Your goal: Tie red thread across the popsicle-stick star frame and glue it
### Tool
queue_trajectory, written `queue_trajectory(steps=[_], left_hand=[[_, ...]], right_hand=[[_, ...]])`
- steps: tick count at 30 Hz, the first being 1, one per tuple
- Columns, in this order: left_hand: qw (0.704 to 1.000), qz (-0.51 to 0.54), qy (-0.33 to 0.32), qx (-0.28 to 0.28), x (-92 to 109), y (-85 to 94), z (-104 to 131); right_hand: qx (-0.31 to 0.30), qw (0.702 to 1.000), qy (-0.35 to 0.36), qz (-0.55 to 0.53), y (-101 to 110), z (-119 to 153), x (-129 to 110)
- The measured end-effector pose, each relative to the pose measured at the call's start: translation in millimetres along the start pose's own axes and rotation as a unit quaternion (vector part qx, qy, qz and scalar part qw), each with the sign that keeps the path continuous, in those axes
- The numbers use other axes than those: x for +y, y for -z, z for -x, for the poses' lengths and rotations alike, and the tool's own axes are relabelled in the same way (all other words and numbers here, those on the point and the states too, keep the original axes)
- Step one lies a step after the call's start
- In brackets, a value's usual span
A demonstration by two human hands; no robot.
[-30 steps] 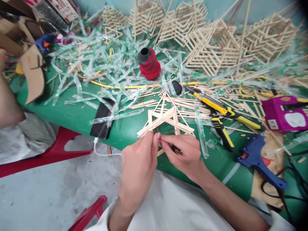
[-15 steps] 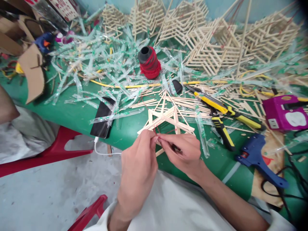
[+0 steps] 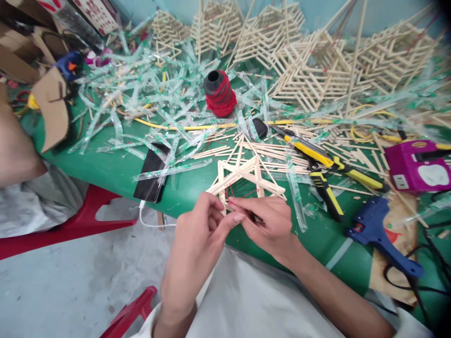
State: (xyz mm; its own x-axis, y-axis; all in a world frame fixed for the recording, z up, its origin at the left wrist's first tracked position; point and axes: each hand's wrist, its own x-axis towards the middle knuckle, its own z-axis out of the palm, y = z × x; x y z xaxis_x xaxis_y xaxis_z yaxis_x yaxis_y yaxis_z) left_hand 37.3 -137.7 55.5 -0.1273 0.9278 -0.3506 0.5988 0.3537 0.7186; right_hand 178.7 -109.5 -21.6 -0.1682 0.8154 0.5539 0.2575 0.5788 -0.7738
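A star-shaped frame of thin wooden sticks lies in front of me, its near part hidden behind my hands. Red thread runs across the frame's middle down to my fingers. My right hand is closed, with thumb and index finger pinching the thread at the frame's near side. Close beside it, my left hand has its thumb stretched toward the right fingertips and its index finger bent apart from the thumb; I see nothing held in it. Loose wooden sticks lie behind the star.
A red thread cone stands among plastic strips. Yellow-black pliers, a cutter and a blue glue gun lie right. A phone lies left. Stick lanterns line the wall. A person's arm shows left.
My left thumb and index finger have come apart from their pinch, the thumb now pointing right. My right hand stays pinched on the thread. The person's arm at left has moved further into view.
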Motion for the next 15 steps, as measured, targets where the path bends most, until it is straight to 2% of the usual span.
queue_trajectory(steps=[2,5,7,15], left_hand=[[0.999,-0.024,-0.029,0.000,-4,-5.8,-8],[0.991,-0.093,-0.069,0.060,-7,-12.4,-14],[0.985,-0.126,-0.088,0.077,-7,-13.6,-14],[0.974,-0.152,-0.150,0.072,-3,-3.9,-1]], right_hand=[[-0.008,1.000,0.009,-0.004,0,0,0],[-0.015,1.000,0.020,-0.005,0,0,0],[-0.014,1.000,0.026,-0.006,-1,0,1],[-0.018,1.000,0.014,-0.007,0,1,2]])
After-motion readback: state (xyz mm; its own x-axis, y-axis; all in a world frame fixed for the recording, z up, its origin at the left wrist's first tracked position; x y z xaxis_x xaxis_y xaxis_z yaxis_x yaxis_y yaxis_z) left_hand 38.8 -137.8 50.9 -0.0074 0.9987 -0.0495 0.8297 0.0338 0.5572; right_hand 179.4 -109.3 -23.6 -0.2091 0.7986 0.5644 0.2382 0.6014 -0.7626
